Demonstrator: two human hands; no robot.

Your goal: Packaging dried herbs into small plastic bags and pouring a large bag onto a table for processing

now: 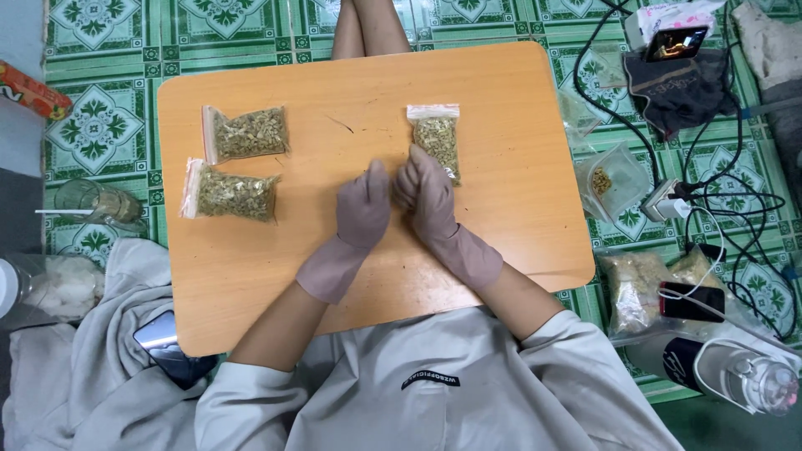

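Grip status: your two gloved hands meet at the middle of the worktop [251,309], and neither is clamped on a bag. Your left hand [362,210] lies flat with its fingers together, pointing far. Your right hand [428,199] is loosely curled, fingertips touching the left; whether something very small is pinched between them cannot be told.

Item 1: sealed clear bags of greenish-brown dried pieces, on the worktop. Count: three.
- one upright bag [437,139], just beyond your right hand, its near end about touching the fingers;
- one far-left bag [247,134], lying sideways;
- one near-left bag [230,194], lying sideways just below the last.

Progress, as a judgement: three bags look filled, closed and laid out; the two on the left look set aside, the one by your right hand most recently handled. Nothing open or half-filled lies on the worktop.

Item 2: stock off the worktop, on the green tiled floor [100,125]. To the right, one loose clear bag [614,179] with a little of the same material inside, and near right, bulkier clear bags [639,284] of pale contents; their number is unclear. This suggests more remains to be packed.

Item 3: sundries. One glass jar [96,203] lying at left; one dark phone [167,347] near left on grey cloth; one plastic bottle [735,372] near right; black and white cables [735,200] with one plug block at right.
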